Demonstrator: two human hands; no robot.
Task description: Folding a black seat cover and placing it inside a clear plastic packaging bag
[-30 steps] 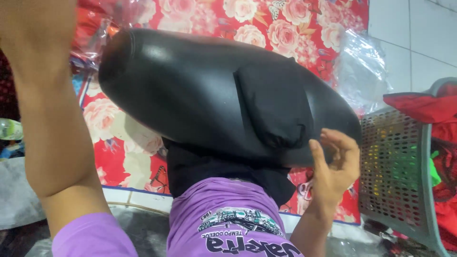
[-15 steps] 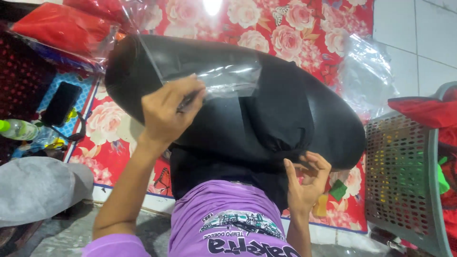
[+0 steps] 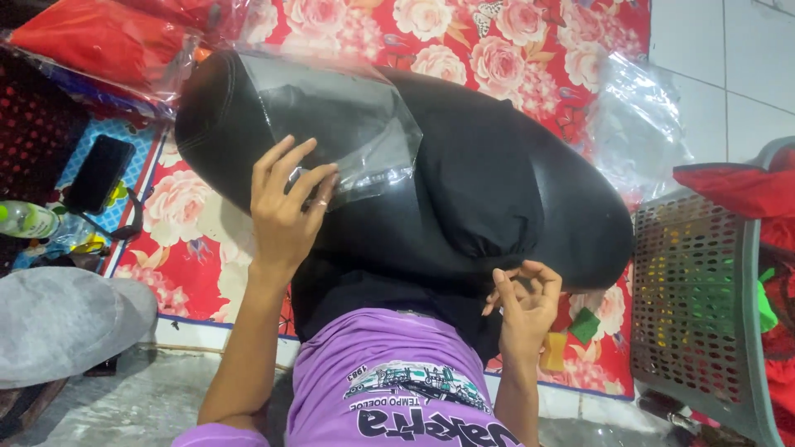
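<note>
On lap: one black seat [image 3: 497,190] | left hand [image 3: 286,211] flat on one plastic bag [image 3: 331,124]; right hand [image 3: 522,306] pinching cover

Seat [image 3: 497,190] on lap, plastic sheet [image 3: 331,124] over its left end (mat [image 3: 530,41] beneath), basket [image 3: 696,306] right

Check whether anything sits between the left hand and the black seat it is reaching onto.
Yes: a clear plastic sheet lies over the black seat, and the left hand presses on its lower edge. The right hand touches the seat's underside directly.
</note>
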